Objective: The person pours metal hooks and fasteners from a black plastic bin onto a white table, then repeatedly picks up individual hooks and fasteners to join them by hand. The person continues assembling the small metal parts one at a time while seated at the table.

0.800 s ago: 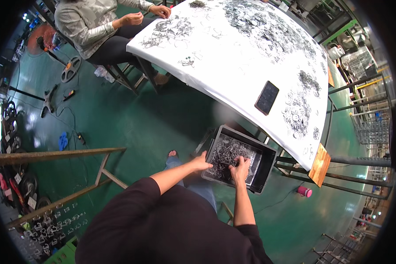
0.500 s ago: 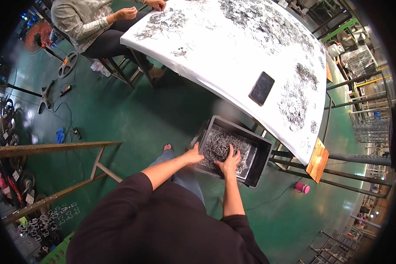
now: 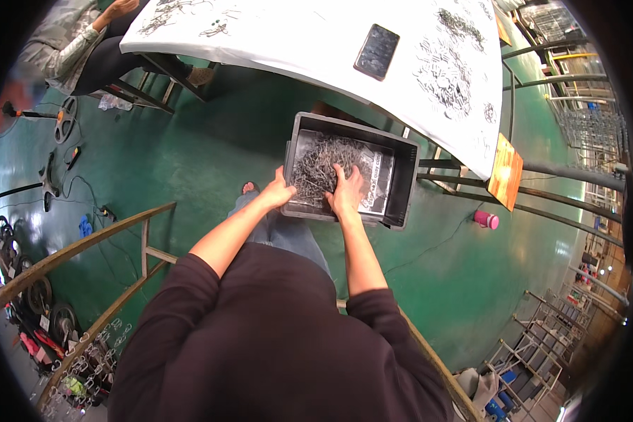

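A dark grey plastic crate (image 3: 409, 169) is in front of me, holding a heap of small thin metal pieces (image 3: 323, 160) gathered toward its left side. A printed white sheet (image 3: 380, 184) shows on the crate's floor at the right. My left hand (image 3: 279, 191) grips the crate's near left edge, thumb over the rim. Inside the crate, my right hand (image 3: 347, 190) touches the right side of the heap with thumb and fingers spread; some fingertips are partly hidden among the pieces.
Beyond the crate stands a white-covered table (image 3: 295, 42) bearing a black phone (image 3: 377, 52) and scattered small metal pieces (image 3: 446, 77). A person (image 3: 70, 42) sits at the far left. A wooden stool (image 3: 505, 172) and a pink container (image 3: 485, 219) are at the right.
My view has shifted, so the table sits higher and the crate appears further up and left. Both hands keep their places at the crate; its heap looks much the same.
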The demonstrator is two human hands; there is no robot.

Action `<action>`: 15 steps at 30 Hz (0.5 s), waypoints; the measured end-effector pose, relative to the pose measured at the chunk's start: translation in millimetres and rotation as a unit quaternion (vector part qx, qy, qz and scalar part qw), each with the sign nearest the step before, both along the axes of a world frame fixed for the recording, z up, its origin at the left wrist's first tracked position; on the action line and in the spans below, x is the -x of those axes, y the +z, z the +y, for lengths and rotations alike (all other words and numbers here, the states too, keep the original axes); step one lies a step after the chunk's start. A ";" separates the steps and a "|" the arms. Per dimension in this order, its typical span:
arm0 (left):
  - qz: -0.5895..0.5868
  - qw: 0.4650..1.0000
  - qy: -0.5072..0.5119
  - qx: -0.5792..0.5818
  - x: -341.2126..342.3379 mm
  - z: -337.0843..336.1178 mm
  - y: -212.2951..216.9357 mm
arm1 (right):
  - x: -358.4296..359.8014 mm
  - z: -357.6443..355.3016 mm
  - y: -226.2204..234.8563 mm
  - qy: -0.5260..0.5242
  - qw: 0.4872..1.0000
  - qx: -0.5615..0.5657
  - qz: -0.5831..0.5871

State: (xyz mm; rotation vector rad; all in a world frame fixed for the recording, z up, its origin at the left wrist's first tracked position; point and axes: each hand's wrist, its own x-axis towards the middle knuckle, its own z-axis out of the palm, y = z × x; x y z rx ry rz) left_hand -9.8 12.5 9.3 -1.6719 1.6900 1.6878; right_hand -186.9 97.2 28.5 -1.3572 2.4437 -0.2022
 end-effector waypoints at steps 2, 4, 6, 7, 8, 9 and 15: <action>0.005 1.000 0.010 -0.026 -1.2 -0.8 2.1 | 12.4 -6.4 -0.4 0.007 0.998 0.037 -0.058; 0.008 1.000 0.020 0.007 -1.4 1.5 -2.4 | 23.4 -5.7 10.0 0.003 0.992 0.053 -0.116; 0.096 0.991 0.098 0.003 0.9 4.9 -10.4 | 24.4 0.6 25.0 0.011 0.991 0.078 -0.107; 0.130 0.982 0.136 -0.003 2.0 7.5 -13.6 | 23.0 4.4 34.0 0.019 0.990 0.097 -0.102; 0.122 0.975 0.177 -0.057 4.8 6.4 -16.4 | 21.6 7.0 43.3 0.021 0.991 0.103 -0.088; 0.123 0.974 0.180 -0.056 3.2 6.8 -16.4 | 20.1 9.2 53.1 0.012 0.990 0.094 -0.102; 0.240 0.928 0.241 -0.153 -51.7 9.1 40.1 | 11.5 15.5 122.0 0.016 0.984 0.105 -0.146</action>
